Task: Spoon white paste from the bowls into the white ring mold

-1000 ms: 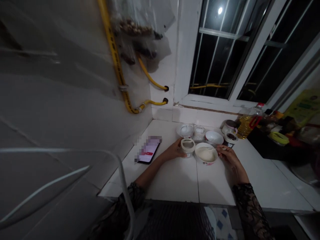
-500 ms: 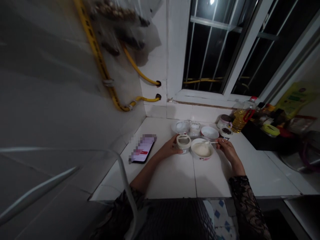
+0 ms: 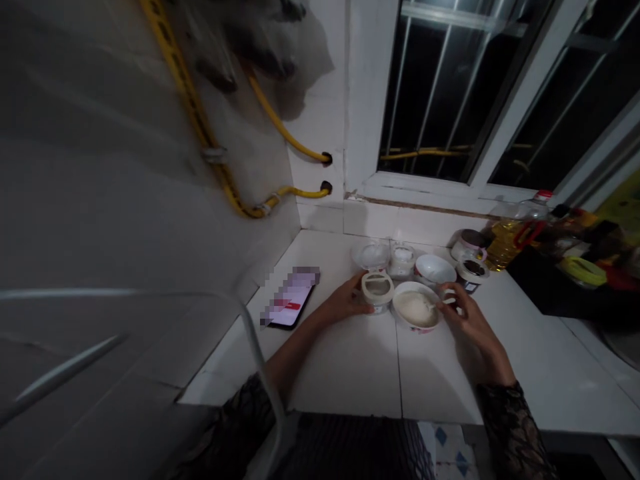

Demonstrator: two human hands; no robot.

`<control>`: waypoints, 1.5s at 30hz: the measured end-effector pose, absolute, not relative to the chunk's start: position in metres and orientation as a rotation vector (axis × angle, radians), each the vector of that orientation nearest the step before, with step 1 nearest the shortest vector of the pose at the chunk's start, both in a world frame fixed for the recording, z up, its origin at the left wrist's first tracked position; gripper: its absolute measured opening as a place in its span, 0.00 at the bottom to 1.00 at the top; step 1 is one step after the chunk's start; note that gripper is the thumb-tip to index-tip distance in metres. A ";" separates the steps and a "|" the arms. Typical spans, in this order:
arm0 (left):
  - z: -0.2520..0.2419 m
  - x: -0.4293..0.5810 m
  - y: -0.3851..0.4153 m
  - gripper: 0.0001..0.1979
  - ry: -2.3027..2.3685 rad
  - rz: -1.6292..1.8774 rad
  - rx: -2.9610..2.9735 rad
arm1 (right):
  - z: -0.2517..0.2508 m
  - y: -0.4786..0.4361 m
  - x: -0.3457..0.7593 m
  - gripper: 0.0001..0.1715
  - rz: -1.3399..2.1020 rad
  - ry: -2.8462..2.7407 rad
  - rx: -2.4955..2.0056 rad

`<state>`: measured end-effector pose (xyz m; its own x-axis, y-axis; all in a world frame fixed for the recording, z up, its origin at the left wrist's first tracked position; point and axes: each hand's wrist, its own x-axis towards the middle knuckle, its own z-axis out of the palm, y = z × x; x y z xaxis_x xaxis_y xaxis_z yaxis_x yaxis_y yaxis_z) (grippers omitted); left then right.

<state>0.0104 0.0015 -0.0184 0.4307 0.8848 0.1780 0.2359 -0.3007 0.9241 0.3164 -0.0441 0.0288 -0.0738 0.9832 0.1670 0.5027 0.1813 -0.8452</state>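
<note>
Head view: my right hand (image 3: 466,316) pinches a white spoon (image 3: 431,307), its long axis running left into the bowl (image 3: 419,328). Just left of that bowl, my left hand (image 3: 346,301) wraps the white-rimmed jar (image 3: 378,294).

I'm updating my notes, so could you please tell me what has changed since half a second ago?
The right hand has lowered the spoon from the far rim of the front bowl toward the right side of the powder. The left hand still holds the jar; the phone stayed put.
</note>
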 end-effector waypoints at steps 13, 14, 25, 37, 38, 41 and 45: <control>-0.011 0.009 -0.001 0.44 0.792 0.986 1.813 | -0.004 -0.023 0.328 0.41 1.379 -1.470 -1.318; -0.012 0.009 -0.001 0.44 0.775 0.988 1.812 | -0.004 -0.024 0.327 0.40 1.392 -1.451 -1.322; -0.012 0.010 -0.002 0.43 0.828 0.977 1.757 | 0.013 -0.035 0.309 0.33 1.422 -1.532 -1.302; -0.026 0.021 0.001 0.46 0.838 0.977 1.772 | 0.013 -0.036 0.308 0.31 1.533 -1.650 -1.184; -0.028 0.021 0.002 0.47 0.860 0.997 1.794 | 0.012 -0.036 0.309 0.31 1.535 -1.639 -1.183; -0.034 0.023 0.005 0.53 0.958 1.046 1.850 | 0.011 -0.035 0.312 0.31 1.531 -1.605 -1.188; -0.039 0.029 0.007 0.57 0.933 1.088 1.822 | 0.010 -0.032 0.316 0.29 1.452 -1.546 -1.229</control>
<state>0.0286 0.0069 -0.0386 0.3582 0.8754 0.3245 0.1871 -0.4078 0.8937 0.3160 -0.0321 0.0101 -0.3256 0.9373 -0.1240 0.1824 -0.0665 -0.9810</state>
